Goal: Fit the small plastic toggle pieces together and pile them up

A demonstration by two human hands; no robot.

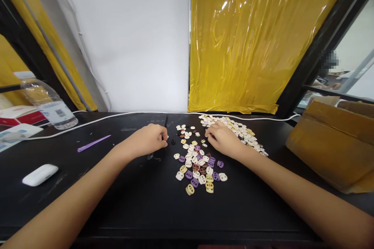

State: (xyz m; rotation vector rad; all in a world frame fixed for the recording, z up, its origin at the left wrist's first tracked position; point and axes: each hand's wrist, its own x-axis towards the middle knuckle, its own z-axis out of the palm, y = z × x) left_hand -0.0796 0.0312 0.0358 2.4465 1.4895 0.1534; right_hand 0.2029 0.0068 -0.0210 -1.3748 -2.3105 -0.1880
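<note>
My left hand (150,139) is over the table left of the loose pieces, its thumb and fingers bent into a pinch. Something tiny shows at the fingertips, too small to name. A black two-hole cord stopper (173,141) lies just right of them. My right hand (222,137) rests at the edge of the large heap of mostly white cord stoppers (245,134), fingers curled down; what they hold, if anything, is hidden. Between the hands and nearer me spreads a looser group with white, purple (189,174), yellow (189,190) and brown (202,170) cord stoppers, lying flat.
On the left are a purple pointed tool (93,143), a white earphone case (40,175), a water bottle (55,109) and a red-and-white box (22,114). A cardboard box (333,144) stands right. A white cable (140,113) crosses the back. Another person (327,66) is beyond the frame.
</note>
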